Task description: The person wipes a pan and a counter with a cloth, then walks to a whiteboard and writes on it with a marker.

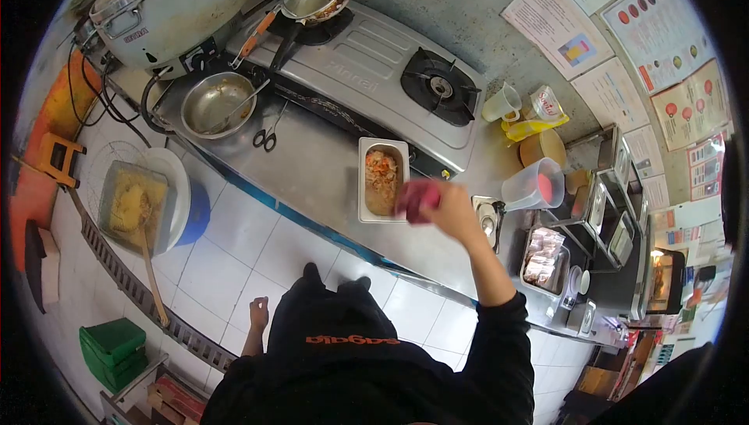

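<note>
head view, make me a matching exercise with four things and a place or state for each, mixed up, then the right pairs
Column 1
1. right hand
2. scissors
3. left hand
4. metal container

Column 2
A. seen against the white floor tiles
B. with pale and orange food inside
C. holding a blurred dark pink thing
D. beside the round metal bowl

Pairs: 1-C, 2-D, 3-A, 4-B

**Black Cloth, Orange Letters**

I wear a black garment (331,312) with orange lowercase lettering (353,340) across its front. Right of the lettering, my black right sleeve (499,351) ends in a bunched edge at the forearm; left of it runs my black left sleeve (232,388). Beyond the lettering, dark shoe tips (312,270) show.
</note>
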### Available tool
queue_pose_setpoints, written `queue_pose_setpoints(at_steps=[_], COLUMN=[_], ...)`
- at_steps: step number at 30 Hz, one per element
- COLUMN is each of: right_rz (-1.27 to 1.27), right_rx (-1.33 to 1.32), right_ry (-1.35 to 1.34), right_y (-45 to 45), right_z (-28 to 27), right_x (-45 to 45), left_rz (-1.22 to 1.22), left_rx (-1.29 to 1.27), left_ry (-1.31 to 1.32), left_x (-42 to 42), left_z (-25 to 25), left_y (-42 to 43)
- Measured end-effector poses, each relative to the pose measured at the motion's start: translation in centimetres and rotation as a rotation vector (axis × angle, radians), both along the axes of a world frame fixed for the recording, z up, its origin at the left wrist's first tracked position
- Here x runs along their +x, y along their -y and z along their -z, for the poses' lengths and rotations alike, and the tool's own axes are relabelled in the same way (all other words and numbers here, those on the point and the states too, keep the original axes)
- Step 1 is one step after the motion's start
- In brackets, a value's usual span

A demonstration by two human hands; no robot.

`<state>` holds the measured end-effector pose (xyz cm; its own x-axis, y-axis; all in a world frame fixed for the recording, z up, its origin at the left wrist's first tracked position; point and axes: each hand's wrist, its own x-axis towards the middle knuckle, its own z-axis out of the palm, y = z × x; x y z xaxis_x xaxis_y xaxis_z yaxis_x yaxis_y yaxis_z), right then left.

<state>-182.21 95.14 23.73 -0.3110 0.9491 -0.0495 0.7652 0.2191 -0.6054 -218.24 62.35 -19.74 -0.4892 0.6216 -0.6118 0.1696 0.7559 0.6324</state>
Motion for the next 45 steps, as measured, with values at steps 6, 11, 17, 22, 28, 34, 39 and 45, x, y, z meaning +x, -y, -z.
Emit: queue_pose_setpoints(at_steps=[6,11,17,22,28,34,39,45], right_rz=[0.216,0.216,0.009,-0.359,-0.496,-0.220,-0.283,0.203], right_rx=[0.078,0.049,-0.102,0.035,0.154,0.166,0.467,0.313], right_ry=[0.523,0.586,0.598,0.757,0.849,0.739,0.421,0.484], right_y=[-11.7,-15.1,-11.2,-5.6,3.3,6.1,7.4,7.0], right_z=[2.4,7.2,2.9,3.4,5.4,2.9,7.8,8.7], right_x=[-2.9,-6.6,-13.1,-12.8,-8.5,-5.4,-4.9,0.7], left_rz=[0.034,-0.036,0.015,-0.018,-0.006,0.139,0.283,0.349], left_rx=[0.005,-0.002,-0.104,-0.134,-0.118,-0.094,-0.030,-0.010], left_ry=[0.075,0.057,0.033,-0.012,0.060,0.031,-0.107,-0.159], left_x=[-1.1,-1.4,-2.7,-2.8,-3.1,-3.4,-3.4,-2.8], left_z=[0.9,0.6,2.5,1.4,2.0,2.3,-0.6,-3.0], left_y=[-0.1,1.1,3.8,3.5,2.2,0.9,-1.7,-3.5])
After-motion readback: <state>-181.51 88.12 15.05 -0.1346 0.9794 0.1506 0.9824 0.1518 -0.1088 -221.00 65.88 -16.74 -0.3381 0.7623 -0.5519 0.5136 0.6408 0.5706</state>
